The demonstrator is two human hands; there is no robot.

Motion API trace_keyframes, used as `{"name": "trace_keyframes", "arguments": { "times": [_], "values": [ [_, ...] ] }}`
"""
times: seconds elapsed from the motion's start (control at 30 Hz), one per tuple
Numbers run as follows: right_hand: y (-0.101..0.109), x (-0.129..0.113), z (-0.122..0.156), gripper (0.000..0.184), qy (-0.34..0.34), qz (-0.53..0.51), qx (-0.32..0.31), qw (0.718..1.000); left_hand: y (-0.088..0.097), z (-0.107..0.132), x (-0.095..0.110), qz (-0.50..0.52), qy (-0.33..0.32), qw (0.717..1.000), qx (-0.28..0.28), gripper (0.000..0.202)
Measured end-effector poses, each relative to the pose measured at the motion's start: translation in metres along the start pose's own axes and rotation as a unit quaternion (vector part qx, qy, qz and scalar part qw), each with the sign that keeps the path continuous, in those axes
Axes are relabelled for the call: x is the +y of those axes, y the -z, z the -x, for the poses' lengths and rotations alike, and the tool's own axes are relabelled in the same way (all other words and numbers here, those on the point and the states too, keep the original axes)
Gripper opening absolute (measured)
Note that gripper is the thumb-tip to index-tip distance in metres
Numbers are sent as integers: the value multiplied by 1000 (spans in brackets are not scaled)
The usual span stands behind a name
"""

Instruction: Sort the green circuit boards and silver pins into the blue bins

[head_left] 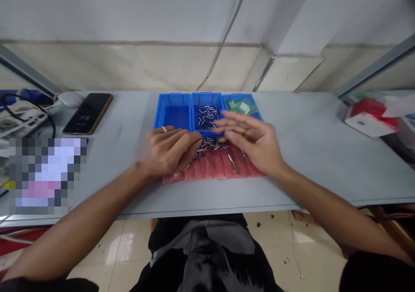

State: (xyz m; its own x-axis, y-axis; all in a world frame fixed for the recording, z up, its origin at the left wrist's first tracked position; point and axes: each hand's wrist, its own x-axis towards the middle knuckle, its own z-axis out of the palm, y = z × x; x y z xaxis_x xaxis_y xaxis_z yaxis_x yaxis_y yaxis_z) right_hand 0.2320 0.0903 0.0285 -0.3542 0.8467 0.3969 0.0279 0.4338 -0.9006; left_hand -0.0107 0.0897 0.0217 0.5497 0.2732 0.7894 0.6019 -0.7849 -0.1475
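Note:
My left hand (171, 149) is palm down at the left of a small heap of metal pins (212, 144), its fingers bent together; what they hold, if anything, is hidden. My right hand (254, 141) hovers above the right side of the heap, fingers stretched out and slightly blurred, with nothing visible in them. Beneath both hands lies a row of pink plastic pouches (207, 167), with a few loose pins on top. Just behind, more pins lie in the middle blue bin (206, 98).
The left blue bin (175, 99) adjoins the middle one; the right blue bin (238, 96) contains a green bag (241, 106). A dark phone (88, 113), a power strip (27, 123) and a pixelated area are on the left. A red and white box (369, 119) stands far right.

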Motion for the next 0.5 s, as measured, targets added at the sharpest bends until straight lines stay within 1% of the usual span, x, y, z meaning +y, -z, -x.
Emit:
{"name": "trace_keyframes", "arguments": {
  "times": [0.03,0.07,0.1,0.17,0.2,0.23,0.27,0.37,0.43,0.5],
  "values": [
    [0,0,1,33,32,79,-31,996,0,0,0,-1,-2,1000,-2,14],
    [0,1,2,30,74,168,-69,981,0,0,-1,0,-4,1000,-4,14],
    [0,3,3,27,120,254,-109,953,-1,0,-1,2,-6,1000,-7,15],
    [-1,9,4,24,199,383,-181,884,-2,1,-1,6,-5,1000,-11,15],
    [-1,12,4,23,223,418,-203,857,-2,1,-1,6,-4,1000,-13,15],
    [-2,15,4,24,238,438,-215,840,-2,2,-1,6,-3,1000,-17,15],
    [-2,17,4,24,248,447,-218,831,-2,3,-2,3,-2,1000,-20,15],
    [-2,18,5,25,264,455,-187,829,-2,4,-2,-4,1,1000,-24,12],
    [-2,18,5,25,256,469,-166,829,-2,3,-2,-1,12,1000,-22,10],
    [-2,17,5,25,239,484,-167,825,-2,3,-2,3,20,1000,-23,10]
  ]
}}
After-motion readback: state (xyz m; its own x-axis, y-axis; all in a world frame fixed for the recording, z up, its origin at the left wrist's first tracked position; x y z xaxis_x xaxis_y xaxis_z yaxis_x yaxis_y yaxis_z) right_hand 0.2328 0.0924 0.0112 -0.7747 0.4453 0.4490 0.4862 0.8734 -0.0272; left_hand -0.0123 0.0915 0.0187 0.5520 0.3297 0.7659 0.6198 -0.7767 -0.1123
